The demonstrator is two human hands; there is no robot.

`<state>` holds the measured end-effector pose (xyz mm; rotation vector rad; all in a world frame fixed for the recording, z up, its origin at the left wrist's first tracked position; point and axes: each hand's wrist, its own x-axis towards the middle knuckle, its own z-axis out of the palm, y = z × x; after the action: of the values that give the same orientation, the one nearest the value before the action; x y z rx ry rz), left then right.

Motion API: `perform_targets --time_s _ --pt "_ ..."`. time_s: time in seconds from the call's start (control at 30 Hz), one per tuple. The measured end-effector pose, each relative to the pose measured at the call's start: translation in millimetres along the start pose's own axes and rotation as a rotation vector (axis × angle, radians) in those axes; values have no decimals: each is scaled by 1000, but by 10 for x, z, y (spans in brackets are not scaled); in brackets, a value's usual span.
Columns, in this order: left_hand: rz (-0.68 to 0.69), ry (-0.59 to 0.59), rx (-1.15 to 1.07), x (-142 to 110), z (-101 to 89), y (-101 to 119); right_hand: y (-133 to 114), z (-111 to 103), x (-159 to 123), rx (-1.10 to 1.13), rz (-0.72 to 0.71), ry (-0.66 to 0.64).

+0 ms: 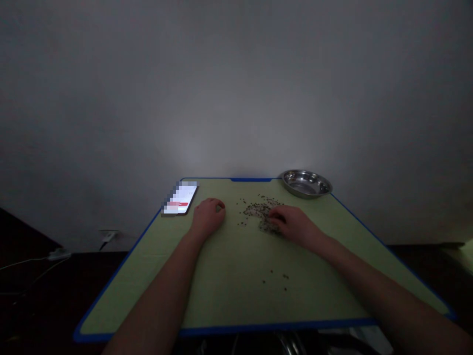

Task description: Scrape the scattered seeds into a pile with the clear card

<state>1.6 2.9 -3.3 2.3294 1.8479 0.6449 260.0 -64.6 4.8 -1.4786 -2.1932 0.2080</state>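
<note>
A pale green table with a blue rim fills the lower view. Near its far middle lies a scatter of small dark grains. My right hand rests on the right side of that pile, fingers bent down and pressed onto the grains. My left hand lies on the table left of the pile, curled into a loose fist; what it holds, if anything, is hidden. A few stray grains lie nearer to me.
A shallow steel bowl stands at the far right corner. A lit phone lies at the far left corner. A bare wall rises behind. Cables and a plug lie on the dark floor to the left.
</note>
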Motion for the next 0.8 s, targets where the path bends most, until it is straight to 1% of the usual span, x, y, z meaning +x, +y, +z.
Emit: perform_targets --time_s 0.1,0.2,0.3,0.4,0.5,0.6,0.7,0.8 --pt "3 5 3 -9 6 7 80 -37 72 -4 23 15" --pt "-10 2 -9 -20 5 20 57 -95 77 58 52 -11" --pt "-18 3 -19 -30 5 29 -118 -106 72 167 72 -37" --pt "-14 12 -22 -33 9 30 -364 -9 110 226 68 -54" --pt "-23 16 -17 -30 16 26 -578 164 202 164 36 -64" --pt "-36 23 -21 -25 25 13 -704 318 327 31 16 -61" --pt "-30 25 -39 -22 41 -10 -721 393 453 -93 51 -56" --pt "-23 34 -46 -23 59 -31 -642 395 539 -157 105 -34"
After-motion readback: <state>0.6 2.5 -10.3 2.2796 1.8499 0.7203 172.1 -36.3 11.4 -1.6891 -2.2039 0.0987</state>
